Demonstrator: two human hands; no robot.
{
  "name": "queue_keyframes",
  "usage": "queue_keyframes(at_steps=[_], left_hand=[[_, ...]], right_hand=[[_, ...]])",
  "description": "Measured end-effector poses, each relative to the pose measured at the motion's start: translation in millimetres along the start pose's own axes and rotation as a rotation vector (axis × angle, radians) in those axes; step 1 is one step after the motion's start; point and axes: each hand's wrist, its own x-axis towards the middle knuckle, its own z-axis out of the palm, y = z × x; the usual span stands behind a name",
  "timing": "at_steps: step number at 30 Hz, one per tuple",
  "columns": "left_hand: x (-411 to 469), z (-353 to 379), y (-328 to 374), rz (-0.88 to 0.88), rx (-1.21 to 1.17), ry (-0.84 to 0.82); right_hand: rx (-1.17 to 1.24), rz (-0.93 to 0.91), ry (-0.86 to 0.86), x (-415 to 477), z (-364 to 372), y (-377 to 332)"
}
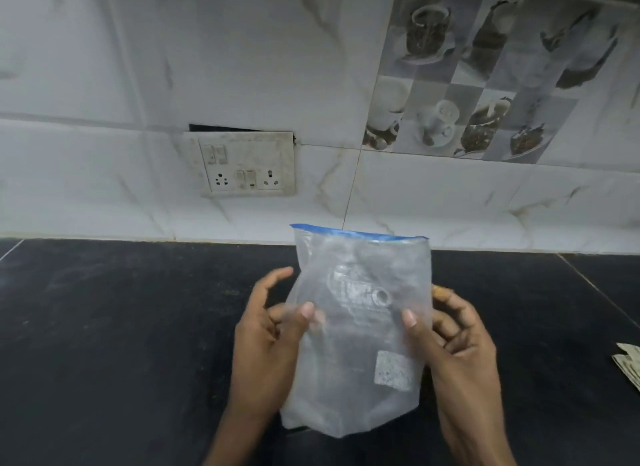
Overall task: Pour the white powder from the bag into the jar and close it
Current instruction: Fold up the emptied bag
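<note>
Both grips hold the bag (360,327) upright at lower centre of the frame, above the black bench (121,327). Left grip (273,330): thumb pressed on the bag's front, fingers curled at its left edge. Right grip (453,330): thumb on the front, fingers curled round the right edge. Bag is cloudy plastic, its blue strip (356,231) uppermost and a white label (394,370) at lower right. Contents cannot be told. Switchboard (247,164) on the tiled wall (450,195), upper left of the bag.
</note>
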Motion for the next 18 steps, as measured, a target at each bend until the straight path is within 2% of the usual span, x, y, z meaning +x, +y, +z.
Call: queue_keyframes(at_steps=[4, 8, 12, 15, 18], left_hand=[[1, -5, 4, 0.076, 0.071, 0.024], [2, -5, 6, 0.158, 0.133, -0.009], [5, -7, 5, 0.247, 0.216, 0.002], [8, -16, 4, 0.198, 0.167, -0.115], [10, -25, 4, 0.182, 0.253, -0.220]], right_hand=[[0.009, 0.042, -0.042, 0, -8, 6], [-0.074, -0.151, 0.058, -1, -11, 9], [-0.174, -0.244, -0.013, 0, -17, 4], [-0.141, -0.192, -0.164, 0, -26, 0], [-0.291, -0.217, -0.150, 0, -30, -6]])
